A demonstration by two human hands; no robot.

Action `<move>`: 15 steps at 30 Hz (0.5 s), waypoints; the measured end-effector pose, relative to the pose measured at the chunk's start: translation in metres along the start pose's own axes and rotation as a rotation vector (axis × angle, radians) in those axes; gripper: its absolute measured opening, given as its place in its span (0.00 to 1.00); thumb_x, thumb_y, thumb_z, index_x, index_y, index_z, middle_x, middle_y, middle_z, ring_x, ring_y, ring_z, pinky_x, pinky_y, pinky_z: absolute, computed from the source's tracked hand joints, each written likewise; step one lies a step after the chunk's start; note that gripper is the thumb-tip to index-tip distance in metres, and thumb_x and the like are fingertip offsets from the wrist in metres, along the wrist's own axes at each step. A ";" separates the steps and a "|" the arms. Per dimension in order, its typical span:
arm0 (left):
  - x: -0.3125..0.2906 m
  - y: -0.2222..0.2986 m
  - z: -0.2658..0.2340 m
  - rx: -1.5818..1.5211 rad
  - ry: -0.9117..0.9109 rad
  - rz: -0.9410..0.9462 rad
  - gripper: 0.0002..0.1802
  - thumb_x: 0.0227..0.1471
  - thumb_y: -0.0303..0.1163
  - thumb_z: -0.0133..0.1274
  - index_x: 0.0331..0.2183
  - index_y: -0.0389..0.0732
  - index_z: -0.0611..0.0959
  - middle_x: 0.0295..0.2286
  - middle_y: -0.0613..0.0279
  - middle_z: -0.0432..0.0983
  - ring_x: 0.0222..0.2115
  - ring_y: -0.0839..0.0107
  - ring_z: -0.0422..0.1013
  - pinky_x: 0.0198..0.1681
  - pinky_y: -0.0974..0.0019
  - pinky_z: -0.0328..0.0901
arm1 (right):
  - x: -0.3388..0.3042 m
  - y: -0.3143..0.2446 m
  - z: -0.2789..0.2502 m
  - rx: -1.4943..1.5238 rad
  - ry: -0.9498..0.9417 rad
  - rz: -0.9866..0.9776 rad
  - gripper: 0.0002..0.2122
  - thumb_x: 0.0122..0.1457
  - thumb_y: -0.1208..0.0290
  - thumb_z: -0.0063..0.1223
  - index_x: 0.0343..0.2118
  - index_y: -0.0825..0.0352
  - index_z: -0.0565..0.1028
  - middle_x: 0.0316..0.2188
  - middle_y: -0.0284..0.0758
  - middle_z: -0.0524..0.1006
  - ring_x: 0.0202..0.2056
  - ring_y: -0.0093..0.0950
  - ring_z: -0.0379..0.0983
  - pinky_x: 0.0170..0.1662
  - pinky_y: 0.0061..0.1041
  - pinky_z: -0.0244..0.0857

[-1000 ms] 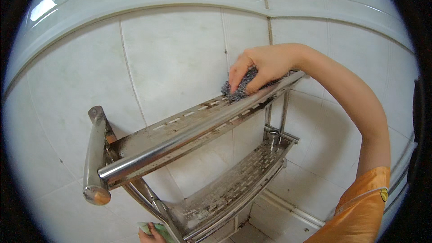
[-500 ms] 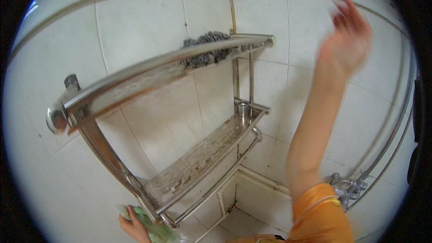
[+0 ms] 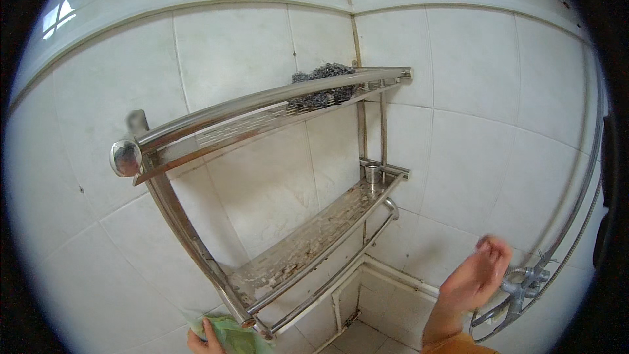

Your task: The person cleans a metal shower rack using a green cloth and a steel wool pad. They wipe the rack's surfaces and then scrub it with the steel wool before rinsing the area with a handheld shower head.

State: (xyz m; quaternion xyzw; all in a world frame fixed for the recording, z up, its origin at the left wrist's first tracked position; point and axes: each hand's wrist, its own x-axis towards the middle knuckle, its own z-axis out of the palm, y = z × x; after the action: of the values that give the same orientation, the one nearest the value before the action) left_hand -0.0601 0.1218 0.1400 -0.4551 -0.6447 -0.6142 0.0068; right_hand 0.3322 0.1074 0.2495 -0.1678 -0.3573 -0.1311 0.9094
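My left hand [image 3: 206, 339] is closed on a pale green cloth [image 3: 241, 336] at the lower edge, beside the near lower corner of a metal wall shelf [image 3: 262, 99]. Part of that hand is cut off by the picture's edge. My right hand [image 3: 477, 274] hangs in the air at the lower right, left of a shower tap. Its fingers are loosely bent and slightly blurred, and I see nothing in them. On the shelf's upper tier lies a heap of dark grey metal scouring wool [image 3: 322, 86]. The lower tier [image 3: 308, 239] is stained with brownish dirt.
A small metal cup [image 3: 373, 172] stands at the lower tier's far end. The shelf is fixed to white wall tiles [image 3: 472, 59] near a corner. At right are the shower tap [image 3: 524, 283] and its hose [image 3: 585, 223]. A towel bar [image 3: 334, 280] runs below the shelf.
My right hand has dropped from high at the right to low near the tap, its fingers bending. The shelf now sits farther right and lower in view. My left hand keeps the cloth.
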 end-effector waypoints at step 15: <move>0.035 0.015 0.025 0.142 0.066 0.213 0.08 0.44 0.29 0.52 0.26 0.32 0.76 0.20 0.46 0.70 0.20 0.51 0.64 0.24 0.57 0.59 | 0.161 0.106 0.315 -0.394 -2.131 0.192 0.18 0.49 0.69 0.59 0.45 0.64 0.74 0.36 0.35 0.75 0.36 0.26 0.69 0.40 0.23 0.62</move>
State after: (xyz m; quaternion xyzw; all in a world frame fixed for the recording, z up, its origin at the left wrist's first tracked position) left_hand -0.0580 0.1600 0.1652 -0.4989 -0.6342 -0.5773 0.1253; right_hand 0.2938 0.3102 0.5558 -0.3654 -0.9207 0.0986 0.0958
